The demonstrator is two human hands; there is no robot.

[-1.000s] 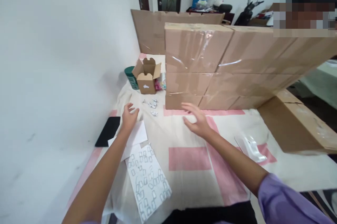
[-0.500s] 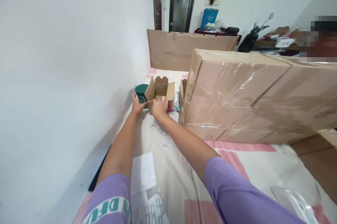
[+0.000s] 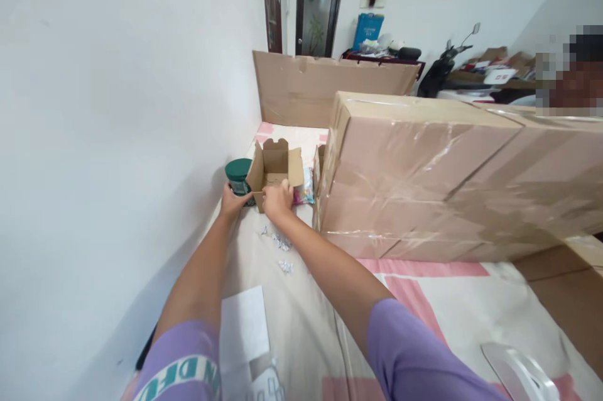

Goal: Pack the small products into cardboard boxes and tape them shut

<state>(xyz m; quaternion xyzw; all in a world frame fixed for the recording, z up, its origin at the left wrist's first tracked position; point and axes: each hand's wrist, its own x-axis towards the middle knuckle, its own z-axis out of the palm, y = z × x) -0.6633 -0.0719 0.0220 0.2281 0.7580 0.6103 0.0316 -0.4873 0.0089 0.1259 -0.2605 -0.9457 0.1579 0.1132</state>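
Observation:
A small open cardboard box (image 3: 273, 165) with its flaps up stands on the cloth-covered surface near the white wall. My right hand (image 3: 277, 198) grips the box's front wall, fingers curled over it. My left hand (image 3: 232, 201) holds the box's left side, next to a dark green jar (image 3: 237, 173) that stands against the wall. Several small silvery bits (image 3: 279, 244) lie on the cloth just below my hands. A colourful packet (image 3: 305, 189) shows behind the box on its right.
A stack of large taped cartons (image 3: 424, 175) fills the right side, close to the small box. A flat cardboard sheet (image 3: 330, 87) stands at the back. White paper (image 3: 245, 325) and a clear plastic piece (image 3: 521, 373) lie on the pink-and-cream cloth (image 3: 424, 300). Another person is at the far right.
A second ago both hands hovered open over the cloth; they reached forward and took hold of the small box. Since half a second ago the box and hands have shifted slightly left.

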